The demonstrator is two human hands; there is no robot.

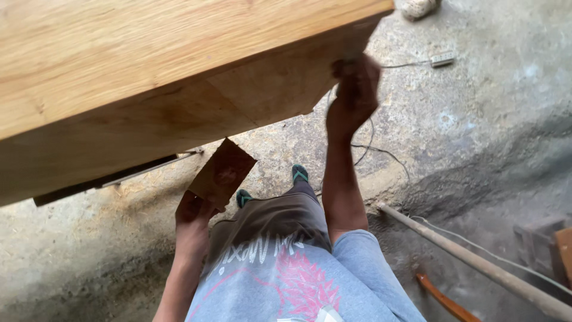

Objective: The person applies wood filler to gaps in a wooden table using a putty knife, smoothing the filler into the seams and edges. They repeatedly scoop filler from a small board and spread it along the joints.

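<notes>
Your left hand (193,217) is down low, fingers wrapped around a brown sheet of sandpaper (223,173) held just under the wooden board (149,77). That big pale board fills the upper left, tilted over the concrete floor (476,119). Further right, your right hand (353,95) reaches up, fingers curled tight on the board's corner edge. A long pole (476,262) lies on the floor at far right.

Rough grey concrete floor (476,119), dusty and cracked, lit by daylight. A long pipe (476,262) lies across it, near thin cables (381,149) and a white power strip (442,59).
</notes>
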